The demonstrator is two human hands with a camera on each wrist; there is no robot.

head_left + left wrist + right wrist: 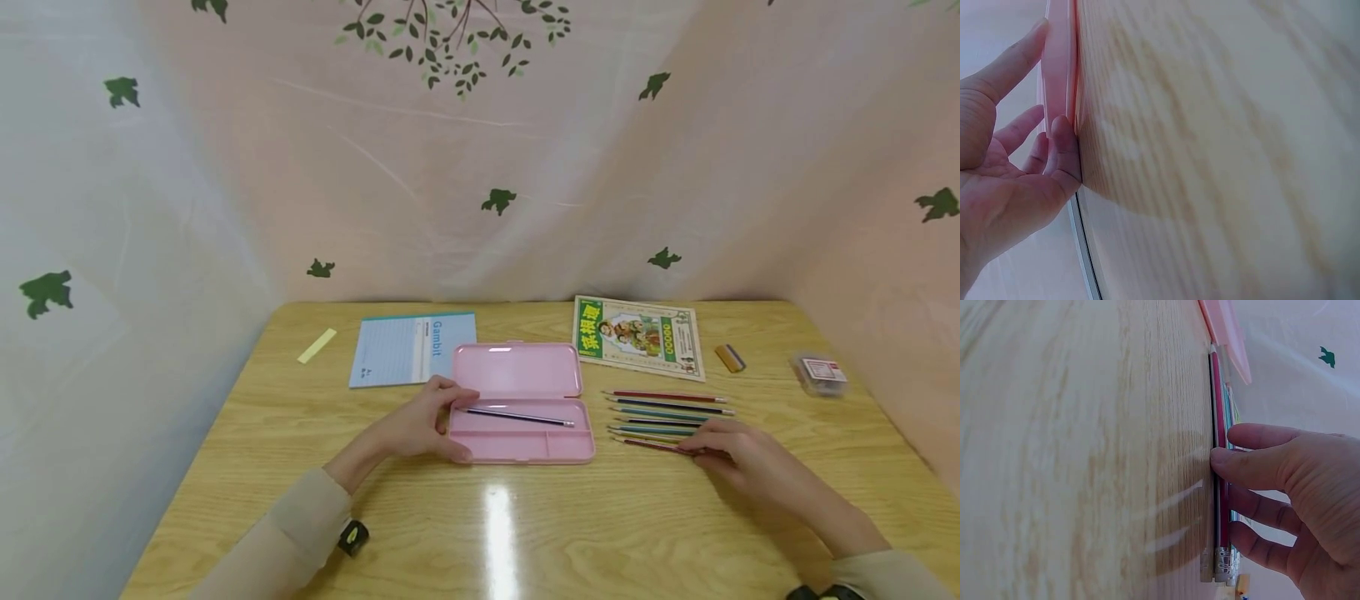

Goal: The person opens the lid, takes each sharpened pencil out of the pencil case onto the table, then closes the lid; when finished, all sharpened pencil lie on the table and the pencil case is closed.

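A pink pencil case point(517, 446) lies with its lid folded back, and a dark striped pencil point(517, 417) rests in its long compartment. My left hand point(420, 421) grips the case's left end, thumb at the near corner and fingers at the far side; the left wrist view shows the fingers along the case's pink side wall point(1057, 69). Right of the case, several pencils lie in a row. With thumb and index finger, my right hand point(738, 454) pinches the nearest one, a red pencil point(1221, 506), close to the tabletop. Its eraser end is partly hidden by the hand in the head view.
Behind the case are a blue notebook point(390, 350) and a green-and-cream illustrated booklet point(637, 337). A yellow strip point(317, 346) lies at the far left. Toward the right stand a small yellow-and-blue block point(730, 358) and a clear small box point(820, 374). Patterned cloth point(420, 208) surrounds the table.
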